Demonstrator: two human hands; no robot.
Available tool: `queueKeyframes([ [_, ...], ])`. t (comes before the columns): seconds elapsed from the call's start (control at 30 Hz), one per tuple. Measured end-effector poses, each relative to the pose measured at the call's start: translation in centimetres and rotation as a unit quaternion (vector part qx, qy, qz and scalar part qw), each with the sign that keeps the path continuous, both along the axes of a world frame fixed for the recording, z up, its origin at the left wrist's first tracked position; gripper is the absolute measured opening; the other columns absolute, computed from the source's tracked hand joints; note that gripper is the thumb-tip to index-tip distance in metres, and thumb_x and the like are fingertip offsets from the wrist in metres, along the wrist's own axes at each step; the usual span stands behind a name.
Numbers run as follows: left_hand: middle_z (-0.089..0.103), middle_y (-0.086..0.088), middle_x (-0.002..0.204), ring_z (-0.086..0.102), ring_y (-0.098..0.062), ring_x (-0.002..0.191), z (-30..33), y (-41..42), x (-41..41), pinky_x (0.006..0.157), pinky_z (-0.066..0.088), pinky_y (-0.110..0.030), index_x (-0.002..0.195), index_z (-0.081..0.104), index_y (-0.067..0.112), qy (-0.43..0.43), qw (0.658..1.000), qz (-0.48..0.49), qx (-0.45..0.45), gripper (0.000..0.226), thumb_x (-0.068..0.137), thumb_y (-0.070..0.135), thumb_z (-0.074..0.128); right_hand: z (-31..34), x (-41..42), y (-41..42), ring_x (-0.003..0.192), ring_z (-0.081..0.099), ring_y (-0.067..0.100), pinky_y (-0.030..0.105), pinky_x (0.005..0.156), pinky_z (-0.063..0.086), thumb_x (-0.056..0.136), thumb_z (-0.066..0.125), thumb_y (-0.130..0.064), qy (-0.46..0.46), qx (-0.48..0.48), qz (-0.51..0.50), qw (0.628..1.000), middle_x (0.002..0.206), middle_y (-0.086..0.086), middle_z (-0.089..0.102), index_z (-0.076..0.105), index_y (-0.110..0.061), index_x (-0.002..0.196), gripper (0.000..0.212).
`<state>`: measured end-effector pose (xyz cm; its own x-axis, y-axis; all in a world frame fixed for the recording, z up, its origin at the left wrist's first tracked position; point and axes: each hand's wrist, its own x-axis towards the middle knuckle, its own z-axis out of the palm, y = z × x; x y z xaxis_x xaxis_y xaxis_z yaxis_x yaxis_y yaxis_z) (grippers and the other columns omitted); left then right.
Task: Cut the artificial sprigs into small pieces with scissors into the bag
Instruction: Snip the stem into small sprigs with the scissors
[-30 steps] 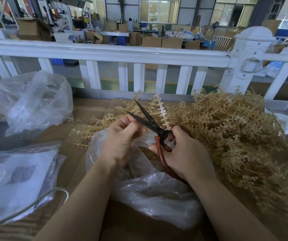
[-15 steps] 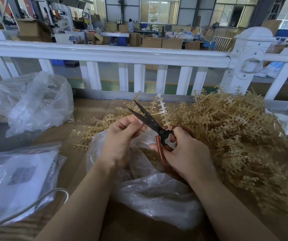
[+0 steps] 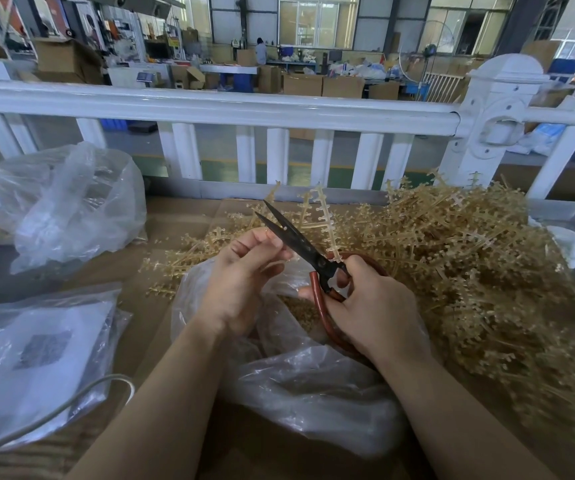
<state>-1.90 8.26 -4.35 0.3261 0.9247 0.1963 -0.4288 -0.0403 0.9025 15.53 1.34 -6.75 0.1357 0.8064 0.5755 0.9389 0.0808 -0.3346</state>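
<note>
Right hand (image 3: 372, 306) grips scissors (image 3: 300, 242), blades a bit open. Left hand (image 3: 241, 275) fingers pinch sprig (image 3: 326, 220) w/ tips. Keep both over bag (image 3: 314, 386) on bench, near big pile on right, snip small bits.

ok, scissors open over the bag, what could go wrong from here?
1. The left hand pinches a small sprig piece right against the open blades of the scissors; closing them could nick a fingertip.
2. The cut sits near the far edge of the bag opening, so pieces may fall onto the sprig pile instead.
3. The right hand also holds a long sprig, which may hamper its grip.
</note>
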Motion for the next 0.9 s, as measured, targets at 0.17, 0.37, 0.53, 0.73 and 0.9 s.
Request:
queueKeyframes([
  [0.17, 0.061, 0.003, 0.077, 0.056, -0.01, 0.069, 0.0, 0.4, -0.5, 0.066, 0.048, -0.022, 0.088, 0.062, 0.017, -0.079, 0.991, -0.034, -0.105, 0.019, 0.09, 0.036, 0.06, 0.0, -0.1, 0.0, 0.051, 0.051, 0.005, 0.018, 0.046, 0.032, 0.078, 0.038, -0.095, -0.008, -0.011, 0.004, 1.0, 0.06, -0.015, 0.053, 0.034, -0.033, 0.074, 0.063],
  [0.37, 0.064, 0.002, 0.07, 0.058, -0.007, 0.063, 0.2, 0.4, -0.7, 0.062, 0.053, -0.017, 0.08, 0.07, 0.014, -0.098, 0.99, -0.025, -0.094, 0.008, 0.083, 0.019, 0.064, 0.1, 0.0, 0.1, 0.049, 0.045, 0.0, 0.013, 0.046, 0.027, 0.077, 0.039, -0.094, -0.007, -0.011, 0.014, 1.0, 0.06, -0.016, 0.053, 0.031, -0.035, 0.073, 0.06],
  [0.53, 0.065, -0.001, 0.074, 0.059, -0.01, 0.069, 0.0, 0.4, -0.5, 0.072, 0.054, -0.021, 0.081, 0.068, 0.012, -0.083, 0.996, 0.018, -0.025, 0.008, 0.082, 0.019, 0.065, -0.3, 0.2, 0.3, 0.057, 0.059, 0.008, 0.025, 0.05, 0.043, 0.08, 0.047, -0.09, 0.002, -0.02, 0.005, 1.0, 0.065, -0.015, 0.058, 0.042, -0.031, 0.077, 0.06],
  [0.73, 0.062, 0.0, 0.074, 0.056, -0.009, 0.071, -0.2, 0.4, -0.2, 0.073, 0.051, -0.019, 0.084, 0.067, 0.009, -0.048, 0.997, 0.051, 0.042, 0.011, 0.084, 0.019, 0.063, -0.7, 0.3, 0.7, 0.056, 0.059, 0.006, 0.024, 0.048, 0.046, 0.081, 0.045, -0.091, 0.003, -0.014, -0.023, 1.0, 0.065, -0.017, 0.056, 0.036, -0.035, 0.081, 0.057],
  [0.9, 0.063, 0.001, 0.07, 0.056, -0.009, 0.07, -0.4, 0.2, 0.1, 0.073, 0.051, -0.02, 0.084, 0.067, 0.008, -0.028, 0.997, 0.05, 0.052, 0.009, 0.083, 0.015, 0.062, -1.0, 0.4, 1.0, 0.055, 0.06, 0.007, 0.03, 0.048, 0.053, 0.083, 0.047, -0.087, -0.017, 0.01, -0.044, 0.999, 0.065, -0.017, 0.056, 0.031, -0.037, 0.083, 0.054],
])
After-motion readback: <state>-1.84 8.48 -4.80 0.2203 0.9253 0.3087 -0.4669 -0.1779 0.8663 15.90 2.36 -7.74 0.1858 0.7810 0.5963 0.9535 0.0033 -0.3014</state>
